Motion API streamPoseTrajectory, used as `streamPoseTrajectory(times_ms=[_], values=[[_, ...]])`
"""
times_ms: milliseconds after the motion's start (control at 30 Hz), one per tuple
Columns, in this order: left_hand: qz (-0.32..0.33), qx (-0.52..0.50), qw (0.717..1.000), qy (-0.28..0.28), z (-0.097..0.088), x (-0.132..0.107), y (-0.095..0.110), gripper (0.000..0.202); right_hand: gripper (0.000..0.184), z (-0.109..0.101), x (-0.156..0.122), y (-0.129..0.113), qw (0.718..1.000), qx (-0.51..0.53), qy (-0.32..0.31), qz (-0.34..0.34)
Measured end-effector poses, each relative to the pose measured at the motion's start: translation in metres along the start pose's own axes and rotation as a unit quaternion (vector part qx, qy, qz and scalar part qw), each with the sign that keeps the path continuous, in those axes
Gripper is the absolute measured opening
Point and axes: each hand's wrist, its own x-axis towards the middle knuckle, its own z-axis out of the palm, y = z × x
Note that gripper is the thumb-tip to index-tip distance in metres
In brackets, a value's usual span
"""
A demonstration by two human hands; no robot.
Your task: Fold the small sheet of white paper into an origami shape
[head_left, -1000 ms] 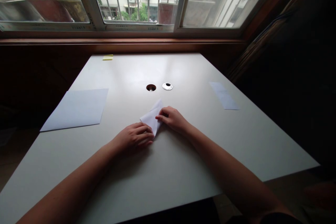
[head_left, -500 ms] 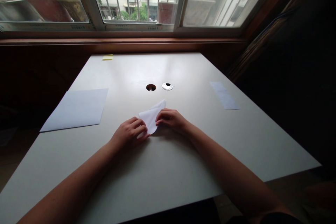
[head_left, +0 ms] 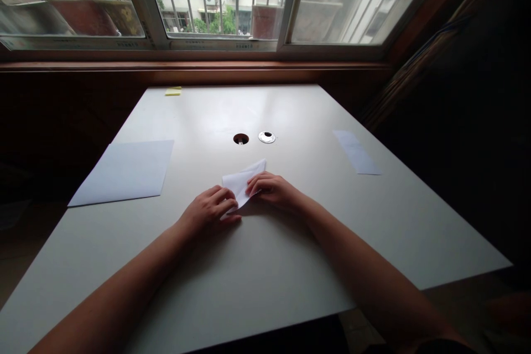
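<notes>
A small folded sheet of white paper (head_left: 239, 181) lies near the middle of the white table, between my two hands. My left hand (head_left: 213, 204) grips its lower left part, fingers curled on top and the thumb low near the tabletop. At the paper's right side, my right hand (head_left: 267, 185) has its fingers bent down and pinching the edge. One pointed corner of the paper sticks up past the right fingers. The fingers cover parts of the folds.
A stack of white paper (head_left: 124, 171) lies on the left of the table (head_left: 290, 265). A paper strip (head_left: 357, 153) is at the right. Ahead are a cable hole (head_left: 241, 139), its round cover (head_left: 266, 137) and a yellow-edged slip (head_left: 173, 91). A window (head_left: 219, 0) stands behind.
The paper's lower edge, curved before, is now pressed flatter and straighter between my hands. Both hands stay in nearly the same place; the whole view has shifted slightly.
</notes>
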Motion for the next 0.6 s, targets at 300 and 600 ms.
streamPoseTrajectory(times_ms=[300,600], values=[[-0.066,-0.055,0.996,0.025,0.0028,-0.0013,0.0037,0.009,0.011,0.0044,0.0053,-0.0051,0.995,-0.063,0.029,0.07],[-0.097,-0.121,0.987,0.035,0.0023,0.0028,0.0037,0.009,0.016,0.0107,0.0076,-0.0065,0.989,-0.097,0.065,0.091]])
